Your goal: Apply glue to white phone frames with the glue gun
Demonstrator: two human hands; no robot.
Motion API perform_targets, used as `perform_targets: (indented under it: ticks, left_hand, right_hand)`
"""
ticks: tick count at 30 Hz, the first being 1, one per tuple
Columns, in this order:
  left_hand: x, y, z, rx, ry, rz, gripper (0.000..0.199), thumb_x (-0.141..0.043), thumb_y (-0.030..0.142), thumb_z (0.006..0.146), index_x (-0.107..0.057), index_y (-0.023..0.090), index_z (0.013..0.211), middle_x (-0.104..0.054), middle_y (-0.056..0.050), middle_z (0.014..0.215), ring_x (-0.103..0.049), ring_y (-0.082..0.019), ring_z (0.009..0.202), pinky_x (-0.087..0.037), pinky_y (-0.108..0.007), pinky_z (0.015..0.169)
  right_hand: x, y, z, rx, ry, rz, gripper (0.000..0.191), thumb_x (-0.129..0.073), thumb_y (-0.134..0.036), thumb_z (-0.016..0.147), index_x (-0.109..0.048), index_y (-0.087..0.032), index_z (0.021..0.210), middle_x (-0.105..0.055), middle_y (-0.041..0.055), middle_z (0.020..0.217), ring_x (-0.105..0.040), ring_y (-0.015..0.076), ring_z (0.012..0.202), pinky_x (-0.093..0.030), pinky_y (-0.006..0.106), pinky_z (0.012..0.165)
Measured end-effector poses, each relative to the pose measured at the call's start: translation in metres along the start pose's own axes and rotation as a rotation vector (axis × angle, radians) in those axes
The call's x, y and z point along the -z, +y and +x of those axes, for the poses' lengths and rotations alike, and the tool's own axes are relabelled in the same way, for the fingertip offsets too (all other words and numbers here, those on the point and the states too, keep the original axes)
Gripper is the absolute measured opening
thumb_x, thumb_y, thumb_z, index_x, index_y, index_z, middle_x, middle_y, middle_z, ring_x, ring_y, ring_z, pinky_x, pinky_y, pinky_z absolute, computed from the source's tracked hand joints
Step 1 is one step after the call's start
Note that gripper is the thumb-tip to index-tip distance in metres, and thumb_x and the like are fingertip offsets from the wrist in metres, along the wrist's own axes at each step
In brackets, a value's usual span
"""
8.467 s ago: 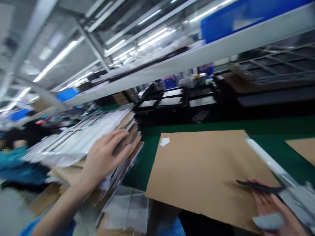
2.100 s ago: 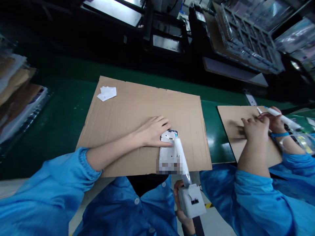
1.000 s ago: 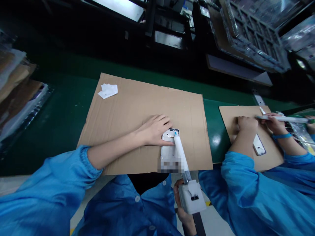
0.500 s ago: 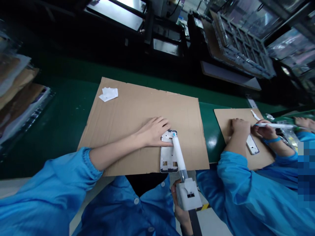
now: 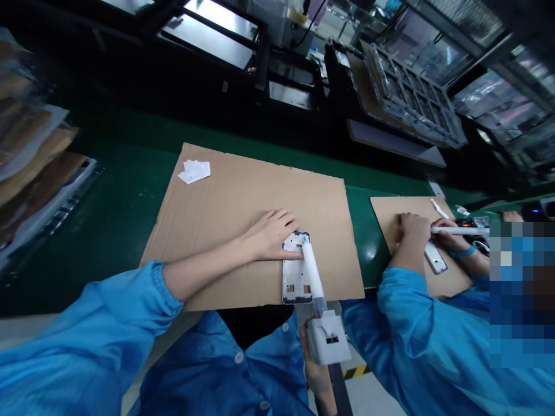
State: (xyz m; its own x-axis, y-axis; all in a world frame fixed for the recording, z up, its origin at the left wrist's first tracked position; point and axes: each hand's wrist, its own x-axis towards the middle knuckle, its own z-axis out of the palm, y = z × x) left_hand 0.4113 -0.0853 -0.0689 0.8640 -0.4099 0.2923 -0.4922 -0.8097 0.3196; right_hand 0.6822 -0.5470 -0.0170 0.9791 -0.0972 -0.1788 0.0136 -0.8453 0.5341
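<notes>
A silver phone frame (image 5: pixel 293 276) with cut-outs and a dark rim lies flat on a sheet of brown cardboard (image 5: pixel 243 185). My left hand (image 5: pixel 274 236) grips its upper left part, the thumb laid across the plate and the fingers bent by the top edge. Below the bench edge, my right hand (image 5: pixel 315 370) is wrapped round a dispensing gun (image 5: pixel 330 341) with a grey-white body and dark handle; the gun partly hides the fingers. Its long white tube (image 5: pixel 313 271) slants up over the frame's right side, the bluish tip at the top right corner.
A crumpled white paper (image 5: pixel 195 171) rests on the cardboard's far left. To the right, a co-worker's hands (image 5: pixel 416 226) work over another cardboard (image 5: pixel 384 211) with a similar phone frame (image 5: pixel 435 258). Stacked sheets (image 5: pixel 43 173) stand at left; black racks (image 5: pixel 290 95) line the back.
The camera view has shifted slightly. My left hand stays on the phone frame, and the gun's tip remains near the same top right corner. The co-worker's white tool has moved a little.
</notes>
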Motion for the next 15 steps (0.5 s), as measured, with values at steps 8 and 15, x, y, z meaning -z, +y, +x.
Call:
perform_targets:
  ticks: [8, 15]
  left_hand:
    - [0.0, 0.0, -0.001, 0.006, -0.007, 0.011, 0.069, -0.071, 0.084, 0.098, -0.071, 0.018, 0.118, -0.071, -0.012, 0.117, -0.063, -0.032, 0.112, -0.05, -0.044, 0.102]
    - [0.0, -0.001, 0.0, 0.0, -0.004, 0.026, 0.069, -0.071, 0.085, 0.098, -0.07, 0.018, 0.117, -0.071, -0.011, 0.116, -0.064, -0.031, 0.109, -0.05, -0.044, 0.101]
  right_hand:
    - [0.009, -0.014, -0.006, 0.011, -0.035, -0.092, 0.059, -0.028, -0.007, 0.111, -0.068, 0.001, 0.152, -0.068, 0.0379, 0.141, -0.071, 0.0323, 0.137, -0.052, 0.043, 0.105]
    - [0.014, -0.017, -0.009, 0.024, -0.042, -0.1, 0.058, -0.029, -0.007, 0.111, -0.068, 0.0, 0.153, -0.067, 0.0374, 0.142, -0.072, 0.0322, 0.133, -0.05, 0.043, 0.101]
